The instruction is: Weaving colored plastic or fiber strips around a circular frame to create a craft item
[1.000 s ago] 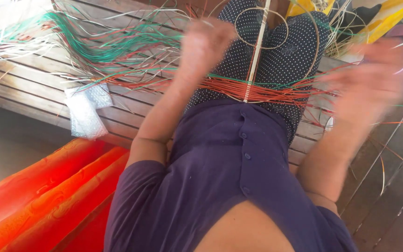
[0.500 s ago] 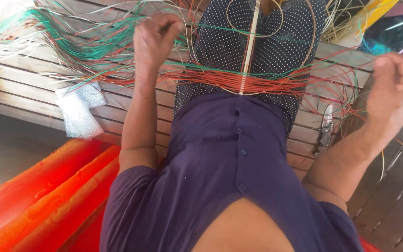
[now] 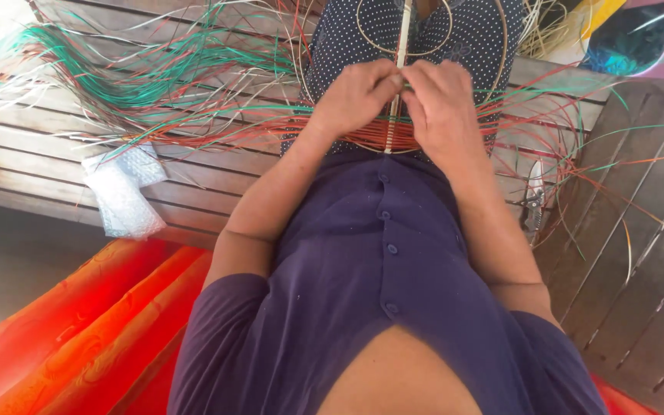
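Hands meet at the middle of the head view, over the person's lap. The left hand [image 3: 355, 96] and the right hand [image 3: 441, 104] are side by side, thumbs and fingertips pinched together at a pale upright stick [image 3: 400, 54] that runs up the centre of a round wire hoop frame [image 3: 501, 46]. Both hands are closed on the weaving there; whether each one grips the stick itself or a thin strand beside it cannot be told. Just under the hands, a band of red strands [image 3: 363, 140] is woven across the stick, lying on dark dotted cloth [image 3: 474, 31] over the legs.

Loose ends of the strands fan out to both sides. On the left they spread far over the wooden slat floor [image 3: 55, 165] in a tangle of green strands [image 3: 117, 73] mixed with red and white ones. On the right, red and green ends arc out over the boards. A folding knife [image 3: 533, 196] lies on the slats just beside the right forearm, apart from it. A crumpled piece of clear bubble wrap [image 3: 124, 192] rests on the slats left of the left arm, well apart from the hands. Below it, bright orange-red cloth [image 3: 78, 330] fills the lower left corner. The person wears a purple buttoned shirt [image 3: 370, 269].
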